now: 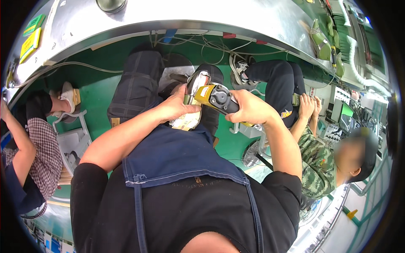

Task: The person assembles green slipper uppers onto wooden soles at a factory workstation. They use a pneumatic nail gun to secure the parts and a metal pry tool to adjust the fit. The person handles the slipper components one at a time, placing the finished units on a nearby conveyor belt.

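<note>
Over my lap, my left hand (174, 105) is wrapped round a shiny silver piece, partly covered by pale tape or wrapping (185, 122). It lies tilted across my thigh, and its exact kind is unclear. My right hand (249, 108) grips a hand-held power tool (219, 98) with a yellow head and a dark grey body set with bolts. The tool's yellow end rests against or just over the middle of the silver piece; whether they touch is hidden. A blue apron (177, 154) covers my lap below both hands.
A metal workbench (177, 10) curves ahead, with cables (206, 44) hanging beneath its edge. Yellow and green blocks (30, 44) lie at its left. A seated person in camouflage (316, 164) is close on my right; another person (40, 147) sits on my left.
</note>
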`<state>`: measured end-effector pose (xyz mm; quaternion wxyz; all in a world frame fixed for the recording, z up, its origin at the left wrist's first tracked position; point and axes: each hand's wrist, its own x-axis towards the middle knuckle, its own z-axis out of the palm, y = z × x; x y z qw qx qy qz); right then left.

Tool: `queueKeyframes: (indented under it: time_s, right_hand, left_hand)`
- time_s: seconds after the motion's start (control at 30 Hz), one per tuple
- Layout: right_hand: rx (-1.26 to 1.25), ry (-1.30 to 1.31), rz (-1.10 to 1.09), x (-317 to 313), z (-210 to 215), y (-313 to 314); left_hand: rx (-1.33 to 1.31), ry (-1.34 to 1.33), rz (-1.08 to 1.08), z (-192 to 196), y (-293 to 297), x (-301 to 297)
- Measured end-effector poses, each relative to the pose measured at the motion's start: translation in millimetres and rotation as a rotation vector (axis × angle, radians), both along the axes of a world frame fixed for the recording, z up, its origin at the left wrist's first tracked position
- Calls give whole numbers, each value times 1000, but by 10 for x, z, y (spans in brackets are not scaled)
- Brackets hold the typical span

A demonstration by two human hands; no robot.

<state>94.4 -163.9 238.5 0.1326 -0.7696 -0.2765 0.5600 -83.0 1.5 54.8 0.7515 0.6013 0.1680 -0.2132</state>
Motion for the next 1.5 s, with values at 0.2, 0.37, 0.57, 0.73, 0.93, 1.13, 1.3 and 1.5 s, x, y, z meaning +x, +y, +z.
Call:
queueKeyframes:
  time_s: [0.2,0.37,0.57,0.73,0.93,1.13,1.3,1.5]
  right_hand:
    - [206,-164,-144,173,233,-32]
    - [377,-555,-255,457,773,411]
    - [226,-1203,-32,1185,624,1109]
    - [540,-1608,325,1764,48,1498]
    - [739,-1501,443,1412,-381,1970]
    - [812,-1451,249,1229,-411,1800]
    - [894,-1233,279,585,-415,1019]
    - [692,-819,-188,-126,-1075,210]
  left_hand:
    - [-29,63,0,81,73,9]
    - [-81,95,-12,95,102,58]
    - [-157,67,19,26,79,56]
    - [-226,42,76,-27,45,47]
    - [-295,101,123,-206,-31,121]
    - [-466,155,174,-254,-57,158]
    - [-479,185,148,-98,-27,165]
    - [813,-247,293,-59,-145,151]
